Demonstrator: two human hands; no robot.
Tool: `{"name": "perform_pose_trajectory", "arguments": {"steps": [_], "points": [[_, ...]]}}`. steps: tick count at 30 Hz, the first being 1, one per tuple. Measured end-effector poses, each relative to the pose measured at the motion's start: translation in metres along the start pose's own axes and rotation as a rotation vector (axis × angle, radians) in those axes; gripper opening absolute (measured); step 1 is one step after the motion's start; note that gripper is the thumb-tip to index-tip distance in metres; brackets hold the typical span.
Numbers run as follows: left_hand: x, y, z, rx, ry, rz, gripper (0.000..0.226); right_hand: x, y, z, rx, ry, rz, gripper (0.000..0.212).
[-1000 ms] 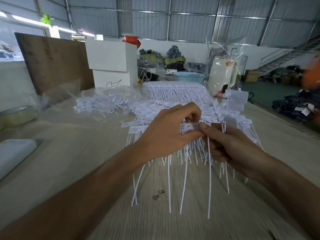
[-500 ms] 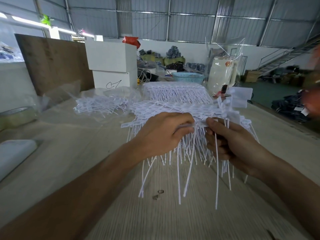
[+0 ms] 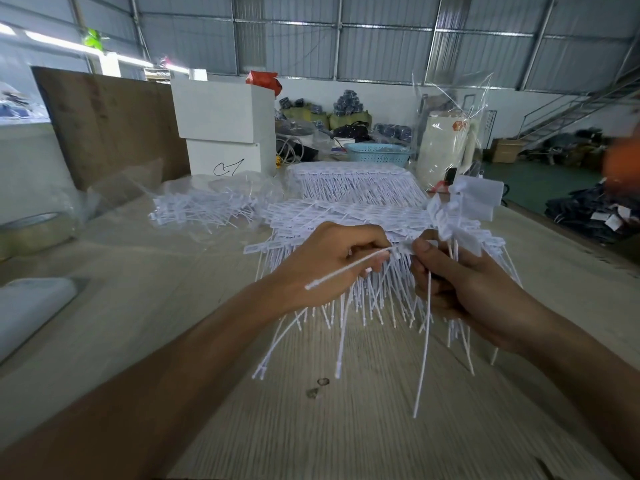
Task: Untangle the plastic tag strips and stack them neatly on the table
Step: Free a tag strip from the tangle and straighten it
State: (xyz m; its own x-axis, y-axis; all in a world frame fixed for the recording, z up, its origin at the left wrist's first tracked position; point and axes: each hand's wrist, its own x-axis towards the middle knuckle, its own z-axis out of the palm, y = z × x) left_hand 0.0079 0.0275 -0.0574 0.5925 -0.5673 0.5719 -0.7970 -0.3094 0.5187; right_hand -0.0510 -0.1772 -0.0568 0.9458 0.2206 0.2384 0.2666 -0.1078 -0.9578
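Observation:
White plastic tag strips with long thin tails lie in a neat stack (image 3: 349, 220) on the wooden table (image 3: 166, 320), tails pointing toward me. My left hand (image 3: 325, 268) pinches the flat head of one strip (image 3: 346, 268) whose tail slants down to the left across the hand. My right hand (image 3: 464, 285) grips a tangled bundle of strips (image 3: 453, 220), their heads sticking up above the fist and tails hanging below. The two hands meet at the fingertips just above the stack's near edge.
A loose heap of strips in clear plastic (image 3: 204, 209) lies at the back left, a second neat stack (image 3: 356, 181) behind the first. White boxes (image 3: 225, 126), a brown board (image 3: 110, 123) and a blue basket (image 3: 377, 154) stand further back. A tape roll (image 3: 31, 230) sits at the left edge.
My left hand has drawn one strip out of the bundle, and its tail now swings up and to the left across the hand. The right hand stayed in place.

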Motion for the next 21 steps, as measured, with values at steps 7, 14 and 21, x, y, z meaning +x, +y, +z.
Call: {"name": "perform_pose_trajectory", "arguments": {"steps": [7,14,21], "points": [[-0.003,0.000,-0.007,-0.477,-0.105,-0.136,0.016,-0.003,-0.003,0.003,-0.192,0.053,-0.083,0.039],[0.001,0.005,-0.006,-0.407,0.006,-0.065,0.009,0.000,-0.003,-0.003,0.010,0.019,0.053,0.043],[0.004,0.003,-0.007,-0.350,0.169,-0.082,0.011,-0.001,-0.004,-0.003,-0.004,-0.042,0.016,0.042]]}}
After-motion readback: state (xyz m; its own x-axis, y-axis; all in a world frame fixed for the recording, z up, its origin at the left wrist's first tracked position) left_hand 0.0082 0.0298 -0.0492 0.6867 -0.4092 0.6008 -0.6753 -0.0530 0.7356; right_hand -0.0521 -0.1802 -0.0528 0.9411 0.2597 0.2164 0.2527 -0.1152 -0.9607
